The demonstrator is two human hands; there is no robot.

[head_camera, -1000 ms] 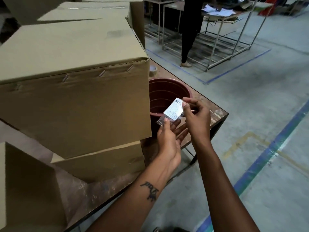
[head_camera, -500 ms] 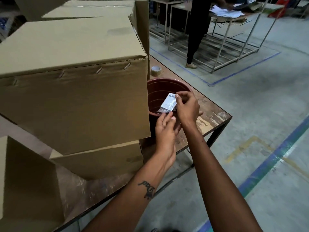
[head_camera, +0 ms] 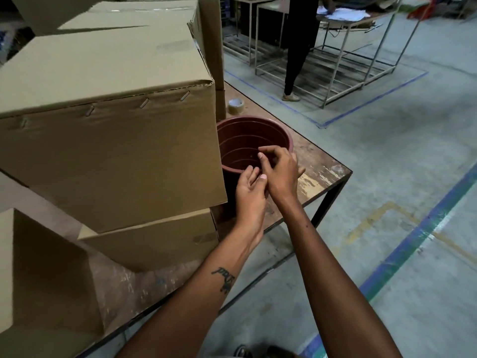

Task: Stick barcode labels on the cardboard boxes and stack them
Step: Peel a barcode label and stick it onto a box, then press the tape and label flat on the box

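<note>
A large stapled cardboard box (head_camera: 108, 140) sits skewed on top of a lower box (head_camera: 154, 241) on the wooden table (head_camera: 325, 171). Just right of them, both my hands hover over the near rim of a brown plastic bucket (head_camera: 247, 135). My left hand (head_camera: 249, 189) lies with its fingers nearly straight, palm toward the right hand. My right hand (head_camera: 280, 169) has its fingers curled, index and thumb close together. No barcode label shows in either hand; whether one is hidden under the right fingers I cannot tell.
Another box (head_camera: 38, 280) stands at the front left, and more boxes (head_camera: 129, 19) are stacked behind. A tape roll (head_camera: 235, 104) lies beyond the bucket. A person in black (head_camera: 299, 47) stands at metal-frame tables (head_camera: 361, 60) across the concrete floor.
The white label sheet held between both hands is no longer visible. Both hands have dropped lower over the bucket's rim, and the right fingers have curled in.
</note>
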